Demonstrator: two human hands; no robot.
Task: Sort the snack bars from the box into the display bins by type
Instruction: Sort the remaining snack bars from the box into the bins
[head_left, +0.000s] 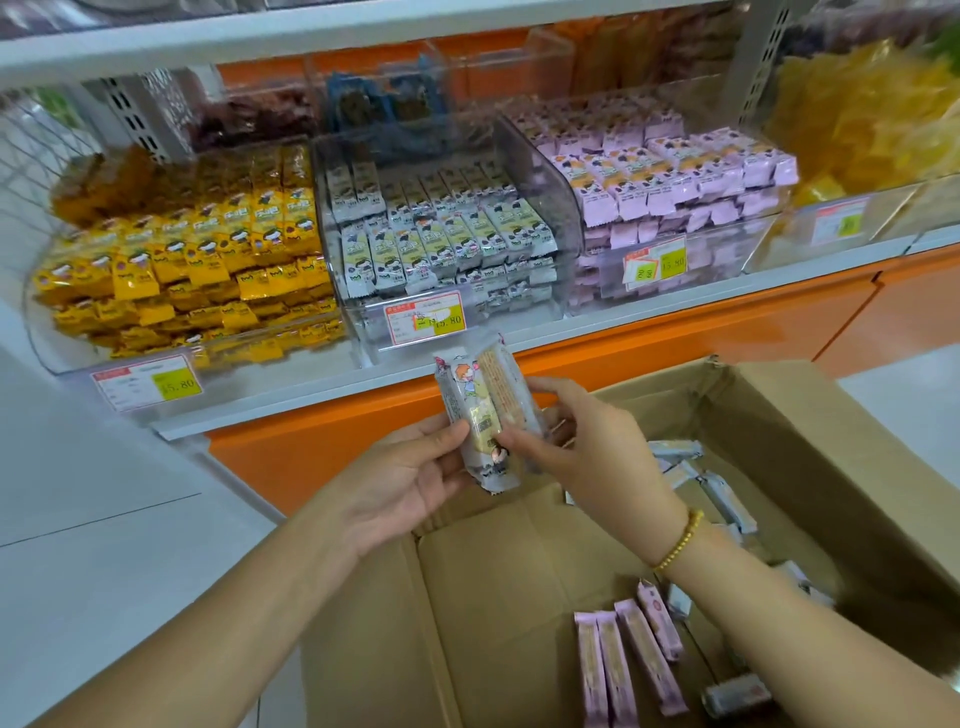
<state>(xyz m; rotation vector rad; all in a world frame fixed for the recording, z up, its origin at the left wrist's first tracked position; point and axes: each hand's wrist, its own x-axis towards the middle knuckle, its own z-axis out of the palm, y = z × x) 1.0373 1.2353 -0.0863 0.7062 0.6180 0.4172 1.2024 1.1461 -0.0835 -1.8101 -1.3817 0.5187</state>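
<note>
Above the open cardboard box (810, 447), my left hand (410, 478) and my right hand (587, 441) together hold a small bunch of grey-white snack bars (478, 410), upright between the fingers. Inside the box lie several pink bars (623, 665) near me and several grey-white bars (722, 493) further right. On the shelf in front stand clear display bins: a yellow-bar bin (171, 265) on the left, a grey-white-bar bin (441, 234) in the middle and a pink-bar bin (670, 182) on the right.
Price tags (423, 317) hang on the bin fronts. An orange cabinet base (727, 332) runs under the shelf. Behind are more bins with dark red and blue snacks (384, 104); yellow bags (862, 114) fill the far right. White floor (104, 493) lies on the left.
</note>
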